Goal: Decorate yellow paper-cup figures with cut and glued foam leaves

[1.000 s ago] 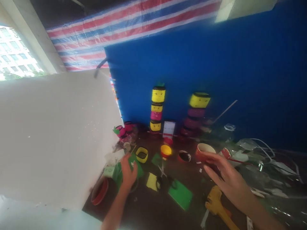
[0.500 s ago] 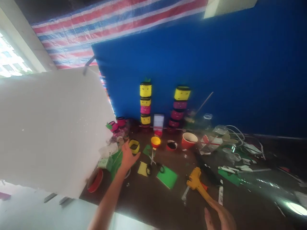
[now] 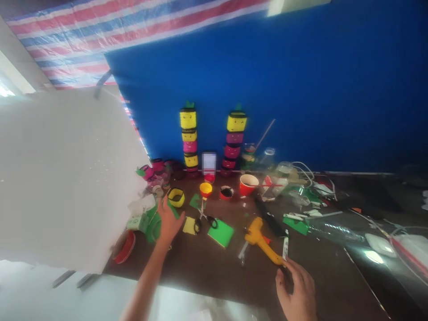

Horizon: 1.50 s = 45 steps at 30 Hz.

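My left hand (image 3: 170, 223) reaches over the left side of the table, fingers stretched and thumb apart, just beside a yellow ring-shaped cup with black edges (image 3: 176, 197). A bit of green shows between its fingers and thumb; whether the hand touches it I cannot tell. On the right, my right hand (image 3: 297, 290) has thumb and fingers parted, its fingertips at the handle end of a yellow glue gun (image 3: 261, 240) lying on the table. Open scissors (image 3: 202, 216) lie between the hands, near a green pad (image 3: 220, 232) and a pale yellow square (image 3: 190, 225).
Two stacks of yellow and pink cups with faces (image 3: 189, 138) stand by the blue board (image 3: 301, 89). A red paper cup (image 3: 248, 185), a yellow-and-red cup (image 3: 206, 190), a marker (image 3: 285, 245) and plastic scraps lie around. A white board (image 3: 67, 178) borders the left.
The view has shifted toward the right. My right hand's fingers have slid back to the glue gun's handle end and spread. My left hand stays beside the yellow cup, with green now visible at it.
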{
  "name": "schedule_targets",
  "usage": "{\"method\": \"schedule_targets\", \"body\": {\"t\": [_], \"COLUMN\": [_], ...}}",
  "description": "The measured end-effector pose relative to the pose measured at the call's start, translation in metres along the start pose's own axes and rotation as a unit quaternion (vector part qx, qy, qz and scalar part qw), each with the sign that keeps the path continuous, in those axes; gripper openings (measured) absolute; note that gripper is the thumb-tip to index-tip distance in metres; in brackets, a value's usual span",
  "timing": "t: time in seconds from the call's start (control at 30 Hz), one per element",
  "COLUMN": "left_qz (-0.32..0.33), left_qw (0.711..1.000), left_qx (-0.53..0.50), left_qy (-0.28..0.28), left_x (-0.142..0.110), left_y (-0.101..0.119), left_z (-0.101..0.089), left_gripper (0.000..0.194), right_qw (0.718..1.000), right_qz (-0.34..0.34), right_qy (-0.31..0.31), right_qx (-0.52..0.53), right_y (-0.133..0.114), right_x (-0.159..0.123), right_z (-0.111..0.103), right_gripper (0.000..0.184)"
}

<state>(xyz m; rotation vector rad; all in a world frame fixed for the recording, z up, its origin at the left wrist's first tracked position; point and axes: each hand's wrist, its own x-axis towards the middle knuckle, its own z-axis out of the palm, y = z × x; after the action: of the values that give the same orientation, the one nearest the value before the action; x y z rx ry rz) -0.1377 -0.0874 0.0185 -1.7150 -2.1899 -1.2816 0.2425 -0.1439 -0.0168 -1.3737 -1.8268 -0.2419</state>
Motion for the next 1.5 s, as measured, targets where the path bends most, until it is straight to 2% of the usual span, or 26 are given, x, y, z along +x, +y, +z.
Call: {"method": "schedule_targets", "body": {"t": [0.1, 0.17, 0.3, 0.4, 0.47, 0.6, 0.8, 0.93, 1.03, 1.1, 1.2, 1.37, 1.5], "left_qz": [0.033, 0.067, 0.118, 0.137, 0.155, 0.18, 0.142, 0.139, 0.167, 0.185, 0.196, 0.207, 0.226], "left_qw": [0.999, 0.997, 0.988, 0.976, 0.967, 0.962, 0.971, 0.973, 0.967, 0.963, 0.961, 0.959, 0.952], "left_qx": [-0.012, -0.031, -0.08, -0.099, -0.115, -0.155, -0.182, -0.178, -0.18, -0.178, -0.174, -0.176, -0.178], "left_qy": [0.032, 0.021, -0.067, -0.141, -0.167, -0.138, -0.062, -0.041, -0.066, -0.084, -0.09, -0.087, -0.109], "left_x": [-0.014, -0.024, -0.039, -0.043, -0.042, -0.041, -0.04, -0.039, -0.04, -0.041, -0.043, -0.042, -0.041], "left_y": [0.015, 0.027, 0.05, 0.063, 0.068, 0.065, 0.044, 0.04, 0.042, 0.044, 0.046, 0.047, 0.05], "left_z": [0.0, 0.004, 0.015, 0.028, 0.037, 0.052, 0.054, 0.048, 0.046, 0.044, 0.043, 0.043, 0.041], "left_gripper": [0.071, 0.064, 0.058, 0.056, 0.056, 0.051, 0.046, 0.04, 0.035, 0.032, 0.03, 0.028, 0.022], "right_qw": [1.0, 1.0, 0.999, 0.997, 0.994, 0.989, 0.987, 0.989, 0.993, 0.993, 0.986, 0.964, 0.943], "right_qz": [0.005, 0.009, 0.017, 0.023, 0.029, 0.063, 0.023, 0.025, 0.049, 0.091, 0.146, 0.188, 0.179], "right_qy": [-0.008, -0.016, -0.038, -0.072, -0.095, -0.115, -0.159, -0.145, -0.107, -0.078, -0.083, -0.186, -0.268], "right_qx": [-0.003, -0.01, -0.033, -0.036, -0.044, -0.065, -0.008, -0.007, 0.0, 0.002, -0.002, 0.034, 0.086], "right_y": [0.003, 0.004, 0.002, -0.002, -0.003, -0.004, -0.006, -0.019, -0.021, -0.012, 0.017, 0.075, 0.108], "right_x": [0.001, 0.005, 0.015, 0.02, 0.021, 0.027, 0.034, 0.033, 0.032, 0.032, 0.028, 0.025, 0.036], "right_z": [0.003, 0.005, 0.013, 0.024, 0.032, 0.043, 0.047, 0.036, 0.016, -0.003, -0.032, -0.064, -0.064], "right_gripper": [0.027, 0.027, 0.031, 0.034, 0.037, 0.048, 0.042, 0.04, 0.041, 0.04, 0.037, 0.039, 0.043]}}
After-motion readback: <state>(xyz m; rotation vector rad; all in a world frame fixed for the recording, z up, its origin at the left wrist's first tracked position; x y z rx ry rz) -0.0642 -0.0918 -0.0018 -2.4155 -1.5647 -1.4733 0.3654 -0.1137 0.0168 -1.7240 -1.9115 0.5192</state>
